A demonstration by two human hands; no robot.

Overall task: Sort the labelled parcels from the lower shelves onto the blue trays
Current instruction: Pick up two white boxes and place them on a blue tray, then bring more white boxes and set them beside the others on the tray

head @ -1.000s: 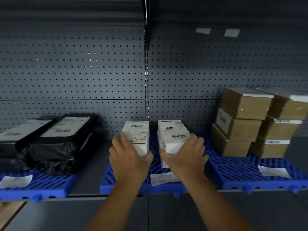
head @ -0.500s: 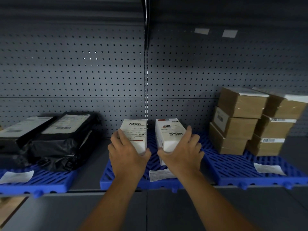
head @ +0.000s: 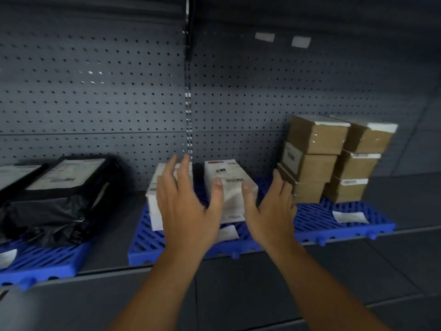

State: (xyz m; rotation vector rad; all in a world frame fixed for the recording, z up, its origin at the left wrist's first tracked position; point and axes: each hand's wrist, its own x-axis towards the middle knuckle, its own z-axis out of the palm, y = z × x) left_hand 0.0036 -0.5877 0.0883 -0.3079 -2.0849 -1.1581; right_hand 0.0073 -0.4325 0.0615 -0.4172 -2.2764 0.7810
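Two white labelled parcels lie side by side on the middle blue tray (head: 143, 244): the left white parcel (head: 152, 199) and the right white parcel (head: 226, 180). My left hand (head: 188, 211) hovers in front of the left parcel with fingers spread and straight, holding nothing. My right hand (head: 269, 211) is open too, just right of the right parcel, thumb near its front corner. The picture is blurred by motion, so I cannot tell whether the thumbs touch the parcel.
Black bagged parcels (head: 59, 194) sit on the left blue tray (head: 43, 266). Several brown boxes (head: 329, 158) are stacked on the right blue tray (head: 346, 228), with a paper slip (head: 349, 216) beside them. A grey pegboard wall (head: 95, 91) backs the shelf.
Both hands have let go of the two white parcels and pulled back with fingers spread. The parcels stay on the middle tray. The view has shifted slightly.
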